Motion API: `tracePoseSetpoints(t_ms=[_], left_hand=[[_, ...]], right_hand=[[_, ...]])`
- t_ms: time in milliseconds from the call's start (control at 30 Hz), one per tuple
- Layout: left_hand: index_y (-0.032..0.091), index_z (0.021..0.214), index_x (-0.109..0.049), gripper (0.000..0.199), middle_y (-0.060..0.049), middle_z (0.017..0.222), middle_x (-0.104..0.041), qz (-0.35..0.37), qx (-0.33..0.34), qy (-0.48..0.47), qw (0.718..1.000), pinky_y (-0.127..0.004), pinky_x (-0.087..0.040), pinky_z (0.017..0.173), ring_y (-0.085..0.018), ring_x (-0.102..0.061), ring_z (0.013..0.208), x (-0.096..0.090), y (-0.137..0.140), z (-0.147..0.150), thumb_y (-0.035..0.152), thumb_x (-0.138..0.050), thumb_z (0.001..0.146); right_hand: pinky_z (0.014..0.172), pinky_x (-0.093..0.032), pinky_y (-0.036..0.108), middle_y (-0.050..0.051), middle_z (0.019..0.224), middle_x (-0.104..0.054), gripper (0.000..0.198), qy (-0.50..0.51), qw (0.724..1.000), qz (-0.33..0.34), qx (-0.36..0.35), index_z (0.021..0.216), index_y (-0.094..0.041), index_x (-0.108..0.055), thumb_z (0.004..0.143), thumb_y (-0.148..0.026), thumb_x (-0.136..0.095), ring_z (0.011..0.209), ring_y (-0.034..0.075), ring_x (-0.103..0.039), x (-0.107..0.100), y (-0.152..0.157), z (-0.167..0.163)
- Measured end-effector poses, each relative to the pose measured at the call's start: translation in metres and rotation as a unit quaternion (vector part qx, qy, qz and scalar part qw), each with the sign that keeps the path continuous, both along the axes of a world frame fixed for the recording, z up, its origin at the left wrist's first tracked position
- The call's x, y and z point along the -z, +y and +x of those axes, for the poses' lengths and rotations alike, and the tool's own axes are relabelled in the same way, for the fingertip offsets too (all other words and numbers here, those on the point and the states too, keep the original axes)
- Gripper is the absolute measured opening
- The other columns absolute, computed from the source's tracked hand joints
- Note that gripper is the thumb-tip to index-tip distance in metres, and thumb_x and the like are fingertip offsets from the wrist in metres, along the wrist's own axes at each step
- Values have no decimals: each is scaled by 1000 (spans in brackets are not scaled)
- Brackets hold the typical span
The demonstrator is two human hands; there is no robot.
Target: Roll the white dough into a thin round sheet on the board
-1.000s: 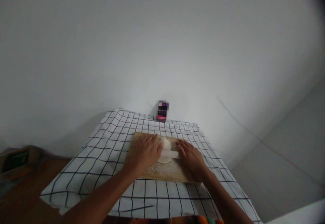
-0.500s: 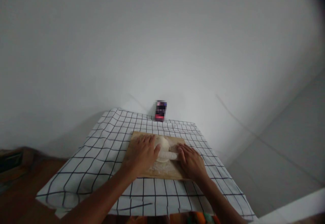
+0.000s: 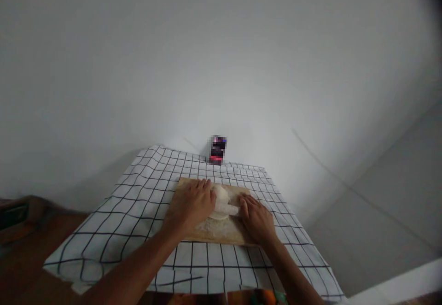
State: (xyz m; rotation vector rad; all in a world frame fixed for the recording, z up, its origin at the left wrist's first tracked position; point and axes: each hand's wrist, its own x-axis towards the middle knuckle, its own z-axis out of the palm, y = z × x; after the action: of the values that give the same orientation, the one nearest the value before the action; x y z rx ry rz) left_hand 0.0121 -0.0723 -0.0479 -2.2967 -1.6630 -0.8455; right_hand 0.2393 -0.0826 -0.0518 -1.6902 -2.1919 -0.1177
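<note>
A flat piece of pale dough lies on a wooden board dusted with flour. Across the dough rests a light-coloured rolling pin. My left hand covers the pin's left end, its fingers reaching forward over it and the thumb beside the dough. At the other end, my right hand is curved over the pin with the fingers close together. Both ends of the pin are hidden under my hands, and only its middle shows.
The board lies on a table with a white, black-checked cloth. A blurred dark and pink object stands at the back against a pale wall. A brown wooden piece of furniture is at the far left.
The rolling pin has shifted slightly under both hands, and the left thumb now lies closer to the other fingers. The view has moved a little too.
</note>
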Motion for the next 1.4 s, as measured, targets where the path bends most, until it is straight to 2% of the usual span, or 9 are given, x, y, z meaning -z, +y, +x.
tracePoseSetpoints(t_ms=[200, 433, 533, 700, 867, 1100, 1200, 1300, 1400], left_hand=[[10, 146, -47, 48, -18, 152, -54, 45, 6, 30, 999, -55, -37, 118, -33, -47, 143, 20, -16, -3, 27, -39, 101], [5, 137, -56, 45, -24, 141, -62, 16, -13, 38, 999, -59, -43, 112, -34, -57, 134, 14, 9, 2, 20, -38, 99], [9, 141, -55, 46, -19, 145, -61, 23, -7, 41, 999, -57, -40, 116, -33, -53, 139, 14, -6, 1, 25, -38, 102], [13, 151, -47, 52, -13, 159, -48, 12, 8, 23, 1000, -55, -36, 121, -31, -37, 151, 16, -40, -3, 32, -34, 104], [12, 153, -44, 54, -13, 161, -44, 14, 37, 20, 999, -53, -36, 122, -28, -32, 153, 17, -48, -7, 35, -31, 105], [12, 147, -51, 51, -16, 150, -57, -22, 2, 39, 999, -58, -41, 117, -33, -49, 143, 9, -31, -7, 33, -33, 104], [14, 140, -57, 45, -16, 143, -63, -30, -10, 49, 998, -58, -43, 114, -33, -56, 135, -3, -23, -7, 30, -36, 104], [18, 135, -59, 41, -13, 136, -68, -36, 11, 54, 998, -53, -46, 110, -30, -61, 127, -13, -19, -11, 31, -36, 104], [20, 134, -59, 41, -13, 133, -70, -47, 8, 49, 998, -53, -46, 108, -30, -62, 126, -16, -13, -15, 31, -34, 104]], right_hand=[[118, -42, 43, 4, 146, -62, 46, 11, 999, 23, -29, 135, -22, -67, 108, -36, -31, 142, 24, -50, 7, -16, 7], [114, -46, 45, 6, 144, -63, 46, 23, 1000, -12, 14, 135, -21, -67, 108, -34, -31, 138, 23, -54, 1, -4, 0], [115, -45, 46, 5, 143, -64, 46, 32, 999, 3, 5, 132, -23, -69, 108, -35, -31, 139, 25, -54, 3, -10, 0], [117, -43, 50, 3, 145, -62, 44, 61, 997, 20, -40, 127, -27, -72, 107, -39, -34, 139, 27, -53, 8, -40, 6], [115, -44, 49, 3, 140, -66, 43, 72, 996, 40, -45, 125, -27, -71, 107, -38, -33, 136, 27, -55, 6, -53, 5], [106, -46, 39, 6, 136, -68, 42, 55, 994, 29, -85, 118, -25, -72, 108, -40, -34, 127, 23, -61, -10, -9, 9], [92, -49, 31, 6, 118, -75, 45, 61, 994, 11, -91, 108, -23, -73, 109, -41, -31, 106, 19, -69, -18, 18, 7], [74, -45, 26, 4, 94, -74, 50, 53, 994, 2, -94, 91, -22, -71, 109, -45, -30, 82, 16, -68, -25, 41, 3], [70, -41, 25, 3, 87, -72, 52, 37, 994, 0, -105, 86, -22, -69, 109, -46, -29, 77, 15, -66, -32, 62, -2]])
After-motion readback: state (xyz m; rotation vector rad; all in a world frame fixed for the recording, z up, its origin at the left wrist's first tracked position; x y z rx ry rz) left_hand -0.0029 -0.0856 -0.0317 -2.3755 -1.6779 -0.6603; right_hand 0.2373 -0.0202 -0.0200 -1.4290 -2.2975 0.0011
